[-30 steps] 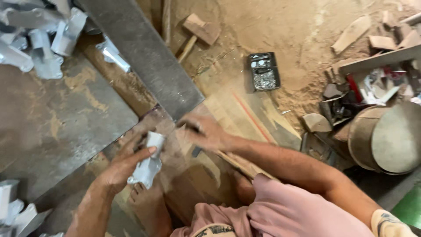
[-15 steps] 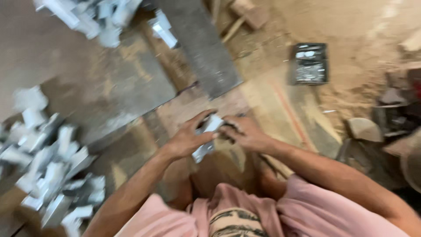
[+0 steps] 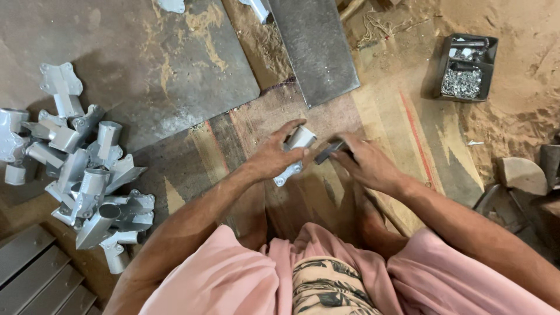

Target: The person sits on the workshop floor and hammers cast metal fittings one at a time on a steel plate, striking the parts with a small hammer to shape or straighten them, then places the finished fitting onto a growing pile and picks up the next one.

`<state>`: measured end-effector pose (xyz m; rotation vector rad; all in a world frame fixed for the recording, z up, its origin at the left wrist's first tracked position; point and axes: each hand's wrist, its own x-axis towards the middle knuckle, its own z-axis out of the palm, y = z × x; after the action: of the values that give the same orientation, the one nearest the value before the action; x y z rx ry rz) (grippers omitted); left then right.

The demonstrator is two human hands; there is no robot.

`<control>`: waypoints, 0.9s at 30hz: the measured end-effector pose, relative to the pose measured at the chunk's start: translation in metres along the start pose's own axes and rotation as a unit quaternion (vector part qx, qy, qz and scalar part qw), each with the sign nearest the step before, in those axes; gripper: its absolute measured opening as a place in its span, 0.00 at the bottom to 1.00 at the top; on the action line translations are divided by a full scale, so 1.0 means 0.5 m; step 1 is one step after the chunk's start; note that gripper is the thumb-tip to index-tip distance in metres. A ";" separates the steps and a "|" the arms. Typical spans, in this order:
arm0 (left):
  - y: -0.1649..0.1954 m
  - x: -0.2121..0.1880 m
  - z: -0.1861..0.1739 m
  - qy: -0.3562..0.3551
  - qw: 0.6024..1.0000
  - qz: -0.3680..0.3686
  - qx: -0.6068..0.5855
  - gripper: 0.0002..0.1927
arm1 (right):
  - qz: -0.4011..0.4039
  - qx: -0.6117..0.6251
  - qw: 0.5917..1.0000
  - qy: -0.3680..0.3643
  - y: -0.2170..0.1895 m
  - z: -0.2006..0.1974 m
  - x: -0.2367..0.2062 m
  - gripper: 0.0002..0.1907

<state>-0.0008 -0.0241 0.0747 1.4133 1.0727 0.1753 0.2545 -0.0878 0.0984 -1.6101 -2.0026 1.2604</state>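
— Bracket (image 3: 294,153), the silver metal one: where is it? Start with what is closest to us.

— Closest we see our pink clothes (image 3: 233,280) at the bottom. Just past them, our left hand (image 3: 274,156) is wrapped tight around the bracket, holding it up over the wooden floor (image 3: 233,140). Its round tube end points up and its flat foot with a hole points down.

— And our other hand?

— Our right hand (image 3: 364,163) is closed around a small dark tool (image 3: 328,151). The tool's tip is just beside the bracket. We cannot tell if they touch.

— What is off to the side?

— On our left, a pile of the same silver brackets (image 3: 81,175) lies on the floor. Some grey slats (image 3: 35,274) sit in the bottom corner.

— What is farther away?

— A grey metal sheet (image 3: 146,58) and a long grey plate (image 3: 315,46) lie flat. Far off on the right, a dark tray (image 3: 438,70) stands in the sawdust (image 3: 513,87). It has little parts. One part holds a heap of small shiny screws (image 3: 462,83). The others hold bigger metal bits we cannot make out.
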 end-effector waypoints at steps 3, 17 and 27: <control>-0.026 0.015 -0.008 0.024 1.000 -0.007 -0.014 0.43 | 0.124 -0.180 0.972 -0.087 0.030 -0.002 -0.036 0.17; -0.090 0.153 0.017 0.027 0.999 -0.029 -0.026 0.47 | 0.338 -0.185 0.922 -0.030 0.106 -0.024 -0.148 0.24; -0.094 0.142 0.029 0.056 0.996 0.018 -0.067 0.43 | 0.176 -0.082 0.980 0.041 0.068 -0.062 -0.120 0.16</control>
<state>0.0258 0.0028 -0.0031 1.3148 1.1064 0.3490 0.3181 -0.1276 0.1079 -2.1344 -1.8696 1.1381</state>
